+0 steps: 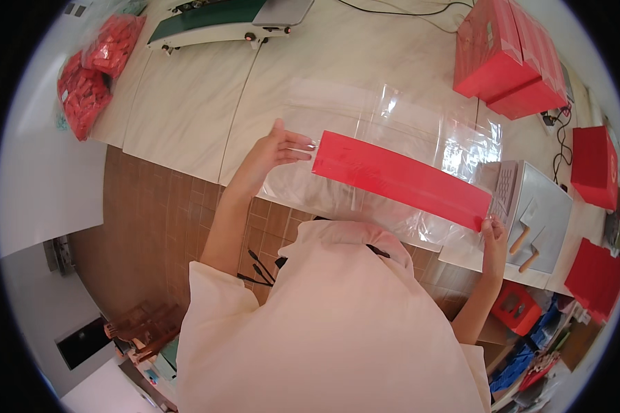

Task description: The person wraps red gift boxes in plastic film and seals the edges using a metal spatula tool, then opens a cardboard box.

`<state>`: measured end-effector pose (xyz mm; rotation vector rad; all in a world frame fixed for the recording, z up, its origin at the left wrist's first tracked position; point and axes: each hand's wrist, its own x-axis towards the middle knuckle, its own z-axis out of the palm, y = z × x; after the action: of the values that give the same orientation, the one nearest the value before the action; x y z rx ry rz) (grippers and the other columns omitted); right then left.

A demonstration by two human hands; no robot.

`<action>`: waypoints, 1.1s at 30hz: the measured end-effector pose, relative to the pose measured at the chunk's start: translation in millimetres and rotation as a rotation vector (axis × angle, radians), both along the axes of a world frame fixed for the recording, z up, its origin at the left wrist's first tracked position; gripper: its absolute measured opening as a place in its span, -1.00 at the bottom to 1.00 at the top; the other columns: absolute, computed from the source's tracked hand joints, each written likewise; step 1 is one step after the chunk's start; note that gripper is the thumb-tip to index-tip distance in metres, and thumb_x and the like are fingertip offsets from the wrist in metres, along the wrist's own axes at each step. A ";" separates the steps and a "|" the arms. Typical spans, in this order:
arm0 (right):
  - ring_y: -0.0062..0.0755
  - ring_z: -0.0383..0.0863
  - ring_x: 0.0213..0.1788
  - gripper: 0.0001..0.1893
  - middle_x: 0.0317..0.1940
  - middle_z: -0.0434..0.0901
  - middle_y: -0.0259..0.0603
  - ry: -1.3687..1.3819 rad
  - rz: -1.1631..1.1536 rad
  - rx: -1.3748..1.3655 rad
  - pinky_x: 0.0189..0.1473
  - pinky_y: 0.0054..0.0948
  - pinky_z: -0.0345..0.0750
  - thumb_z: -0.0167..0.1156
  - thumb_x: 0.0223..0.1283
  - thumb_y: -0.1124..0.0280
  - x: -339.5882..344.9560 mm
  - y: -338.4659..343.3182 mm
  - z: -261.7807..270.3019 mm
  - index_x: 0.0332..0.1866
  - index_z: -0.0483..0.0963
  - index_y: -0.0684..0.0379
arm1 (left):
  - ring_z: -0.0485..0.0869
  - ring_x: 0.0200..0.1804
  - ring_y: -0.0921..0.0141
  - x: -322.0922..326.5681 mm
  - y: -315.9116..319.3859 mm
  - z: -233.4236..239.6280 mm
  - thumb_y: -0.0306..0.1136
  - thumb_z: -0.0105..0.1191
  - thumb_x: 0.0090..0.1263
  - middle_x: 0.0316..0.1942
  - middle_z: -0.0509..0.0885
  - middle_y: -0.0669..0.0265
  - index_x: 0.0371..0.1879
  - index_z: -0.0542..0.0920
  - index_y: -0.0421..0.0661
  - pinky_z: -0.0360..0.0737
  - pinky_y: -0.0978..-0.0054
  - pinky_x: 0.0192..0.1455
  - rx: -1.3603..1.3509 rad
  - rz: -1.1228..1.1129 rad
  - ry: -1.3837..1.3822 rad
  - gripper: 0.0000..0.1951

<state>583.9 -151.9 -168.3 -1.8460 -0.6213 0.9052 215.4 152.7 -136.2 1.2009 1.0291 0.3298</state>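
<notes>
A long, flat red box point(400, 180) lies aslant before me, over sheets of clear plastic film point(418, 124) on the marble-patterned table. Clear film also clings around its ends. My left hand point(284, 147) is at the box's left end, fingers straight and apart, tips at or just short of the film there; contact is hard to tell. At the opposite end, the thumb and fingers of my right hand point(492, 232) pinch the box's near corner together with the film.
Right of the box, two wooden-handled scrapers point(521, 240) lie on a grey board point(545, 222). Stacked red boxes point(506, 62) stand at the back right, near black cables point(562, 144). A green-belted conveyor machine point(212, 26) and bags of red packets point(82, 93) sit at the back left.
</notes>
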 end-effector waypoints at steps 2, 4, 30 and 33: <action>-0.66 0.40 -0.24 -0.72 -0.36 0.49 -0.47 0.043 -0.023 -0.037 -0.08 -0.62 0.31 0.21 0.29 0.16 -1.6 3.1 6.7 -0.30 0.49 0.19 | 0.66 -0.12 0.36 3.0 -3.7 2.5 0.24 -0.44 0.51 -0.15 0.68 0.21 -0.16 0.59 -0.21 0.46 0.43 0.12 0.016 -0.041 0.031 -0.30; -0.69 0.41 -0.29 -0.79 -0.41 0.49 -0.48 0.061 -0.039 0.017 -0.11 -0.65 0.32 0.26 0.25 0.27 1.6 1.6 14.4 -0.32 0.50 0.20 | 0.66 -0.14 0.38 1.5 -1.5 0.9 0.18 -0.36 0.52 -0.16 0.68 0.21 -0.17 0.60 -0.22 0.48 0.44 0.09 0.014 -0.050 0.008 -0.35; -0.72 0.30 -0.31 -0.78 -0.40 0.41 -0.52 0.347 -0.075 0.222 -0.18 -0.63 0.25 0.11 0.39 0.35 -10.3 32.4 3.6 -0.43 0.43 0.11 | 0.62 -0.40 0.56 19.2 3.7 -3.1 -0.35 0.28 0.27 -0.51 0.66 0.30 -0.54 0.58 -0.22 0.62 0.59 -0.22 0.170 0.038 0.106 -0.77; -0.70 0.32 -0.29 -0.78 -0.38 0.44 -0.49 0.350 -0.057 0.218 -0.15 -0.62 0.25 0.11 0.38 0.35 -10.5 32.5 6.0 -0.43 0.44 0.13 | 0.62 -0.40 0.56 18.5 4.2 -3.2 -0.35 0.28 0.27 -0.51 0.66 0.29 -0.55 0.57 -0.21 0.62 0.59 -0.22 0.172 0.038 0.106 -0.76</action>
<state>573.3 -119.5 -162.3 -1.4596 -0.4279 1.0485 233.9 156.9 -139.4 1.3663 1.1343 0.3941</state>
